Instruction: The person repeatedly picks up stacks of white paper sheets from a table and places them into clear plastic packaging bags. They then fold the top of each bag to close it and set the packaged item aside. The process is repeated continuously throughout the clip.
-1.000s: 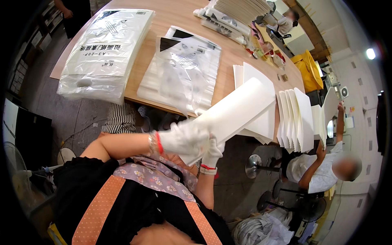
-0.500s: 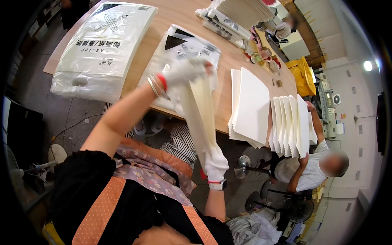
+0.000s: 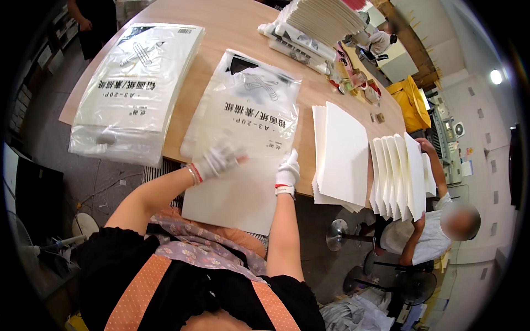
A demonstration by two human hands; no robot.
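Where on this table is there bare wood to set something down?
Bare table shows at the far end, between the left plastic-wrapped pack and the stacked bundles, and in a narrow strip between the two packs. The near edge is crowded: the middle pack, the white sheet under both gloved hands, then paper stacks.

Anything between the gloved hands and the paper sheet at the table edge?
Nothing visible. The left hand and right hand both rest on the sheet, which lies partly over the plastic bag.
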